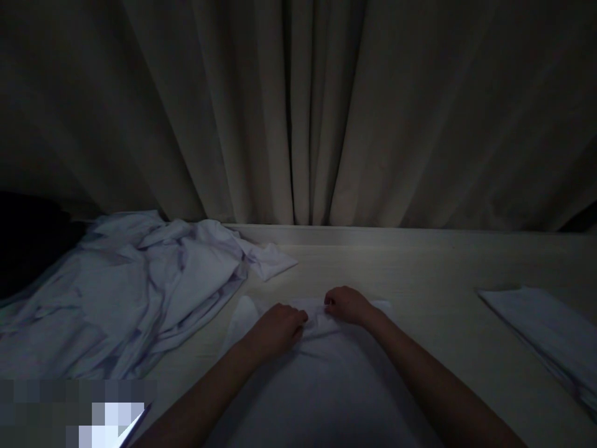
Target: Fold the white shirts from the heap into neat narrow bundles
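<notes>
From where I stand, the white cloth [321,389] lies flat right in front of the person, under both forearms. The left hand [278,330] and right hand [347,305] are curled close together near its far edge, fingertips pinching the fabric into small creases between them. That edge faces the curtain [373,112]; the cloth runs back toward the person and out of view, so I can't tell its long axis. Pale surface [438,280] shows broadly rightward, up to a folded cloth [550,323], and only narrowly leftward, beside a crumpled white heap [116,280].
</notes>
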`<state>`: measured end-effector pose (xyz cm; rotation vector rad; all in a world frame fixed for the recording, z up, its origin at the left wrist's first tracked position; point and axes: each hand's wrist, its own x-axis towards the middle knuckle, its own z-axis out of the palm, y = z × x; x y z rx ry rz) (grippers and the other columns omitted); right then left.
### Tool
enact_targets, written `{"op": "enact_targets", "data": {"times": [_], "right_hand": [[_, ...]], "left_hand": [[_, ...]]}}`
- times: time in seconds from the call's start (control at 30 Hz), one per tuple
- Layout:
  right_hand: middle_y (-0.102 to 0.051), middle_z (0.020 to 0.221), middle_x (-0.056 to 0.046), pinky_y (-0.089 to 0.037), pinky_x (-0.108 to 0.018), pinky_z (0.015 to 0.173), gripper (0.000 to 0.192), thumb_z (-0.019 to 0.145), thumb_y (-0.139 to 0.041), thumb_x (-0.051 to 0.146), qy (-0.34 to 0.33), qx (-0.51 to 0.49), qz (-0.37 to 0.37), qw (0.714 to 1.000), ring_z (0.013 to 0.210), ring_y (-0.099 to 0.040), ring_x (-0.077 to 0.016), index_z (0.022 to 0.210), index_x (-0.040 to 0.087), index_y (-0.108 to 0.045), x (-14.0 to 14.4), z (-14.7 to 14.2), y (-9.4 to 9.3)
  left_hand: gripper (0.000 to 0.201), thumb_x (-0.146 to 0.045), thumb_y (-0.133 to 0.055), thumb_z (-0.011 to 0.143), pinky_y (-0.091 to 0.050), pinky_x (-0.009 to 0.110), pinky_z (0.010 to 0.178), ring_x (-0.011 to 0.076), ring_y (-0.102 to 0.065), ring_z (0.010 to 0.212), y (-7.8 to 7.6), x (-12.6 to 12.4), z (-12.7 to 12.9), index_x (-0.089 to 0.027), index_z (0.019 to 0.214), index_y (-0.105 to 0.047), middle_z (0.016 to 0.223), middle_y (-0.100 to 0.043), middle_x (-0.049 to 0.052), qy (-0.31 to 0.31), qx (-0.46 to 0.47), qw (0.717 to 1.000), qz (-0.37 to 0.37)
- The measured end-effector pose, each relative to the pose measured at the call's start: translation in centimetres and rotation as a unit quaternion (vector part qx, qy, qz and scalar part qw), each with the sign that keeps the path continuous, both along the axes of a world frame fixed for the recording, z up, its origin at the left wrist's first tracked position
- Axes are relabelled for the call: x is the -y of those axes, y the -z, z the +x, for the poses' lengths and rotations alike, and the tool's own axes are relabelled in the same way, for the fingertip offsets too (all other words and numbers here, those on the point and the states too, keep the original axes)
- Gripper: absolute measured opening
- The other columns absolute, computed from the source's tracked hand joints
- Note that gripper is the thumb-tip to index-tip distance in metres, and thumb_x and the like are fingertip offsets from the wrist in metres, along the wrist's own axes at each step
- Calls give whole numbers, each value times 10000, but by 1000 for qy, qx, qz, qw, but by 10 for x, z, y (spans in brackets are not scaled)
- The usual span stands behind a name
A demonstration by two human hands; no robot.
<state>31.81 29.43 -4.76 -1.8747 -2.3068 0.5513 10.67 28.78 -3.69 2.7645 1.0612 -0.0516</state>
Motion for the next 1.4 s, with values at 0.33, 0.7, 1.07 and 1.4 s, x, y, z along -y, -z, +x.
{"op": "enact_targets", "data": {"times": [0.33, 0.7, 1.07, 1.4], "right_hand": [[-699, 945, -52, -414, -277, 755, 205, 810, -520, 295, -6, -1, 45, 999, 872, -618, -178, 934, 230, -670, -30, -16, 0], [-635, 1169, -65, -380, -280, 939, 351, 833, -407, 150, 41, 11, 35, 998, 1077, -563, -160, 1098, 205, -632, -10, 79, 26], [-658, 949, -92, -372, -342, 881, 215, 799, -519, 269, 104, 43, 72, 991, 958, -569, -224, 913, 197, -687, 7, 118, 50], [-651, 1026, -101, -425, -268, 853, 267, 846, -433, 268, 206, -28, 81, 975, 958, -593, -182, 923, 159, -664, 9, 151, 56]], "left_hand": [[267, -260, -310, 898, -432, 290, 720, 180, -629, 837, -13, -11, 7, -240, 983, -562, 924, -681, 29, -21, 91, 996, -11], [313, -380, -342, 889, -438, 295, 723, 193, -630, 847, 18, -48, 29, -231, 934, -613, 905, -692, 52, -55, 51, 997, 6], [465, -430, -250, 908, -398, 354, 950, 224, -561, 1092, 29, -52, -81, -175, 1128, -571, 1177, -633, 110, -239, 52, 968, 63], [373, -373, -402, 818, -456, 326, 780, 230, -643, 908, 55, -59, -108, -171, 1102, -536, 989, -694, 101, -388, 59, 920, 7]]}}
